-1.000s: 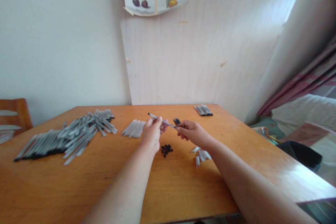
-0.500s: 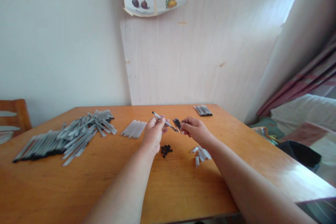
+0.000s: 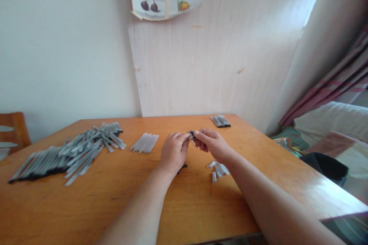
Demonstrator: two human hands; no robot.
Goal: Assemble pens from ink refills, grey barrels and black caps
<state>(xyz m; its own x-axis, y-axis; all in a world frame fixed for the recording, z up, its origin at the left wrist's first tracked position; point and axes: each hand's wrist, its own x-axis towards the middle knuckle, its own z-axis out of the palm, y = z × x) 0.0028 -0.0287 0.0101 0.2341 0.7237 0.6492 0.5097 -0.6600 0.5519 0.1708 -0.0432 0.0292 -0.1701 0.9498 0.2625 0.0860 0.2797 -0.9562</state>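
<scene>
My left hand point(image 3: 175, 150) is closed, back toward me, fingers pressed together above the table. A pen was in it a moment ago; now its fingers cover most of what they hold. My right hand point(image 3: 212, 143) pinches small dark pen parts point(image 3: 192, 134) right at the left fingertips, and the two hands nearly touch. Their exact kind is too small to make out. Under the left hand a few black caps point(image 3: 183, 167) peek out, the others hidden. Short whitish pieces point(image 3: 220, 169) lie in a little heap below my right wrist.
On the wooden table point(image 3: 120, 206), a neat row of whitish tubes point(image 3: 144, 142) lies left of my hands. A large pile of pens point(image 3: 86, 145) spreads farther left. Several black-ended pens point(image 3: 220, 121) lie at the back right. A chair point(image 3: 17, 130) stands at left, a black bin point(image 3: 324, 168) at right.
My left hand has turned over and moved right to meet the right hand. The pen, plainly visible before, is now mostly hidden. The view has shifted slightly.
</scene>
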